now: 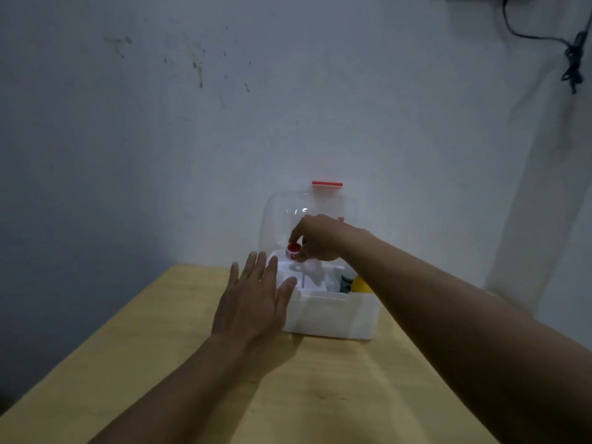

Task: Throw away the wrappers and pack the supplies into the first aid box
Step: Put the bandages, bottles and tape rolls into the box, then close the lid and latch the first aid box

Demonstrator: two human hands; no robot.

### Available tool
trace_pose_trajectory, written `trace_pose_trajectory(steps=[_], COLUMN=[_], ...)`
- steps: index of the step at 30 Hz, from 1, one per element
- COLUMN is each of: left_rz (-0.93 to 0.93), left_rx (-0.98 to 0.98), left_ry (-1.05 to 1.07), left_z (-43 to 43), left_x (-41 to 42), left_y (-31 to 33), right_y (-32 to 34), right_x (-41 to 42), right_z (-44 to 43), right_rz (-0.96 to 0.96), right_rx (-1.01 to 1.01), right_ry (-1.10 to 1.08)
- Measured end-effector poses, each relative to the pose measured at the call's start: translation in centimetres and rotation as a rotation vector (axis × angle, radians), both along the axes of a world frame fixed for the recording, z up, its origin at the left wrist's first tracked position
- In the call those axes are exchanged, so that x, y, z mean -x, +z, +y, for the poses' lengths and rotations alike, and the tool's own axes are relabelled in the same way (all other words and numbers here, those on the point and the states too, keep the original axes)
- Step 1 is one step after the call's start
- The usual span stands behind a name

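Note:
A white first aid box stands on the wooden table, its clear lid raised against the wall with a red latch on top. My right hand hovers over the box's back left part, fingers pinched on a small white tape roll with a red core. My left hand lies flat with spread fingers against the box's left side and holds nothing. Inside the box, at the right, I see a yellow item and a dark green item, partly hidden by my right forearm.
The wooden table runs toward a pale wall, with its left edge dropping off to a dark floor. A black cable hangs on the wall at the upper right.

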State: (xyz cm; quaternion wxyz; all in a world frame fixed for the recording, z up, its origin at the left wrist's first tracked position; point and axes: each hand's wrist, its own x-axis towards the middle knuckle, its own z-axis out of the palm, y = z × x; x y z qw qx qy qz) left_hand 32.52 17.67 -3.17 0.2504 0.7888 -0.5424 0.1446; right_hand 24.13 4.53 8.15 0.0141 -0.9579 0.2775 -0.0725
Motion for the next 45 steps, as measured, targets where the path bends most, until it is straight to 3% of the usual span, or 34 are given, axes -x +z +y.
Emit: trace_pose_trajectory(steps=[21,28,31,34,38,45], left_rz=[0.100,0.185,0.104,0.001,0.068,0.130], left_rx=[0.018,0.201,0.164,0.140,0.104,0.328], left_ry=[-0.003,-0.055,-0.074,-0.062,-0.069,-0.056], left_z=[0.0,-2.0,-5.1,-8.0,-9.9,-7.6], left_x=[0.0,-1.0,-2.0,-2.7,-3.3,-2.2], left_y=[-0.3,4.1,6.9,8.9,10.3,11.5], right_y=[-1.4,3.5,5.2,5.4,4.9,4.8], right_x=[-0.8,2.6,4.5,6.0,7.4,9.5], right_z=[-1.7,-3.2,-4.8,-6.3,-7.1,-4.9], right_rz=[-0.057,-0.382,-0.413,-0.287,-0.216,-0.440], right_rx=[0.010,0.293,0.386,0.268,0.106,-0.016], right_ry=[0.014,-0.127,-0.264,-0.385,-0.338,-0.266])
